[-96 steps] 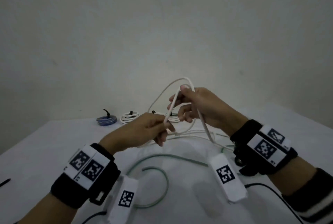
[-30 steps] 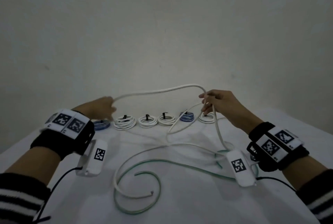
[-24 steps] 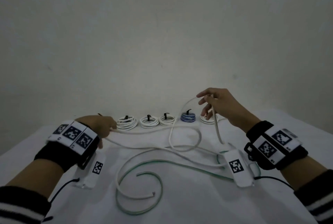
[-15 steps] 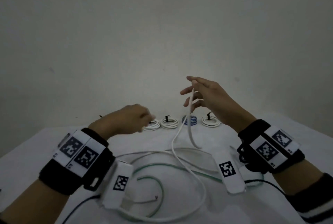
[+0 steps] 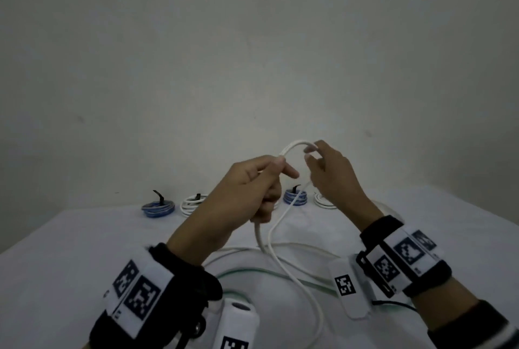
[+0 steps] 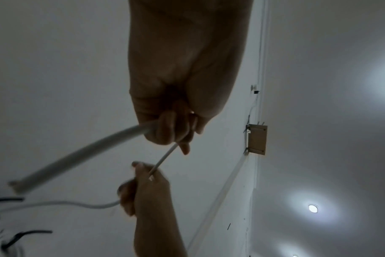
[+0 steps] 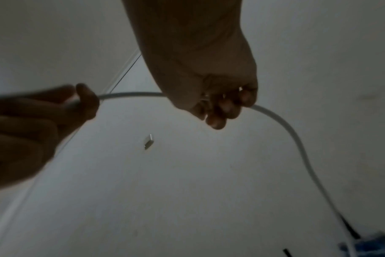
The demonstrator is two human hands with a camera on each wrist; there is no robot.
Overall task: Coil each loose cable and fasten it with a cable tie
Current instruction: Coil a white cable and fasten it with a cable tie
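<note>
Arching a white cable (image 5: 293,146) between both hands, left hand (image 5: 247,194) and right hand (image 5: 334,177) each pinch it; a slackened grip could spring the loop open.

Left hand (image 6: 176,111) grips white cable (image 6: 81,154); right hand (image 6: 147,187) pinches thin run below.

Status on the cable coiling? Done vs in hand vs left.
Done: tied coils stand in a row at the table's far edge, four showing, including a blue coil and a second blue coil.
In hand: the white cable, arched between left hand and right hand; most of it lies loose.
Left: finish and tie it, then the green cable.
</note>
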